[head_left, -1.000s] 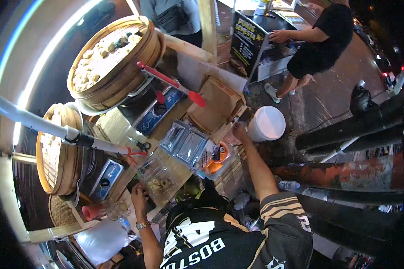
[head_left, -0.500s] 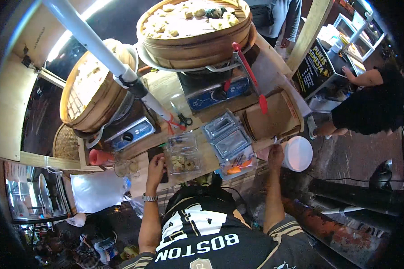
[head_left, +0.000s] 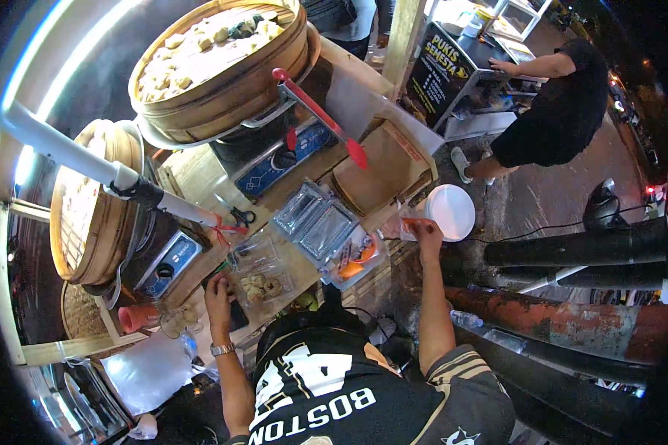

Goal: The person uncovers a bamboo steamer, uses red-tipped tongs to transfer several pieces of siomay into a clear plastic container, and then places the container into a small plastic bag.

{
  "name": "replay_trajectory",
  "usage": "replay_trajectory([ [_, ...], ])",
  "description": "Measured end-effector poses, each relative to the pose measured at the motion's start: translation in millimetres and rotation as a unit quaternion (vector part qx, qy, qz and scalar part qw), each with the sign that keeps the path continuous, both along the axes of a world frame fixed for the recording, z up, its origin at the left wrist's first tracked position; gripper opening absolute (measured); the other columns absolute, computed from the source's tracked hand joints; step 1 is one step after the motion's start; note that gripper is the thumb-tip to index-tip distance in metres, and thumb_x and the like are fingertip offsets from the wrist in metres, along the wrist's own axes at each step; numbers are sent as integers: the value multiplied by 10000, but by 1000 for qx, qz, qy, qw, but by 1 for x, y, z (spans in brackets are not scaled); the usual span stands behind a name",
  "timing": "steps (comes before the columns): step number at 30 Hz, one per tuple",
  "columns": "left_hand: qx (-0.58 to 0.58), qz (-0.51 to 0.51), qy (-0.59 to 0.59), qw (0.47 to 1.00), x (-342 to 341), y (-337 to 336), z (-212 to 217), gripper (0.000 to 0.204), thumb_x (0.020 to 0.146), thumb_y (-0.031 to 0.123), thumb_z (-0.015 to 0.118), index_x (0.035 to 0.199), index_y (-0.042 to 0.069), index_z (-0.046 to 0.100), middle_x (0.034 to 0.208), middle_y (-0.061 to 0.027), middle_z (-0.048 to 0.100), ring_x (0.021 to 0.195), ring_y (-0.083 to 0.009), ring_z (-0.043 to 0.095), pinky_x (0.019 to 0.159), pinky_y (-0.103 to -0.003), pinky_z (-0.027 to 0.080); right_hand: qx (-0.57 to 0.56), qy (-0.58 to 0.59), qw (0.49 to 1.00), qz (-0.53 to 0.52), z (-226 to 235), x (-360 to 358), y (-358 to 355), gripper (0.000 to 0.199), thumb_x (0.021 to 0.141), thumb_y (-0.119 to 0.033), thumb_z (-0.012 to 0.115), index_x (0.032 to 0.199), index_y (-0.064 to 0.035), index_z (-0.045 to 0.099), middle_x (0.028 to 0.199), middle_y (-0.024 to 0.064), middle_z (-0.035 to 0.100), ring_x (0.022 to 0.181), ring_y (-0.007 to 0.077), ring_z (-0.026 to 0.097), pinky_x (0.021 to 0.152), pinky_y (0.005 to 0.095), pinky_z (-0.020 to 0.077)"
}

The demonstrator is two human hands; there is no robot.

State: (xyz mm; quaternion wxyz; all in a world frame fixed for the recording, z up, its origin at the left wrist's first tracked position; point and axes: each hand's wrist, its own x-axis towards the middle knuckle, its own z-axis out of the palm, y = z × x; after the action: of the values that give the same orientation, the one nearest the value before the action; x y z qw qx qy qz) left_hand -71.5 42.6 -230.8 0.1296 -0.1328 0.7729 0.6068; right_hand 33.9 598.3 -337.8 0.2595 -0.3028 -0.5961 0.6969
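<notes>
Night street stall, wooden counter (head_left: pixel 200 174), bamboo steamers (head_left: pixel 223 55), left hand (head_left: pixel 217 293) gripping clear dumpling box (head_left: pixel 260 278), right hand (head_left: pixel 425 233) clutching small sauce bag (head_left: pixel 410 220)

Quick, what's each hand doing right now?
Left hand: resting at the clear box of dumplings; grip cannot be told.
Right hand: closed on a small sauce bag.

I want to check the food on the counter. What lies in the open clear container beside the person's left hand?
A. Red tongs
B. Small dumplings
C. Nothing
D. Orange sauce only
B: the open clear container next to the left hand holds a few small pale dumplings.
</notes>
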Motion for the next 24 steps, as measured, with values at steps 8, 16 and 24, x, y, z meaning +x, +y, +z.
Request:
replay_trajectory([
  [8, -16, 30, 4, 999, -4, 8, 35, 391, 985, 318, 550, 1284, 67, 574, 1119, -47, 642, 904, -133, 608, 702, -258, 506, 466, -224, 842, 155, -118, -51, 39, 330, 881, -157, 663, 1134, 40, 582, 905, 153, 633, 829, 272, 620, 789, 393, 525],
  [16, -2, 88, -6, 996, 21, -4, 40, 445, 969, 327, 598, 1308, 45, 543, 1131, -84, 653, 885, -137, 620, 688, -257, 511, 491, -315, 778, 233, -124, -86, 33, 334, 897, -186, 631, 1140, 38, 582, 942, 162, 639, 873, 282, 622, 824, 404, 515],
  [24, 15, 95, -15, 995, 32, -15, 34, 447, 980, 350, 599, 1300, 42, 547, 1128, -99, 656, 882, -134, 628, 690, -246, 513, 457, -307, 799, 240, -100, -66, 28, 343, 913, -214, 599, 1147, 37, 582, 980, 172, 645, 917, 292, 624, 858, 415, 506],
])
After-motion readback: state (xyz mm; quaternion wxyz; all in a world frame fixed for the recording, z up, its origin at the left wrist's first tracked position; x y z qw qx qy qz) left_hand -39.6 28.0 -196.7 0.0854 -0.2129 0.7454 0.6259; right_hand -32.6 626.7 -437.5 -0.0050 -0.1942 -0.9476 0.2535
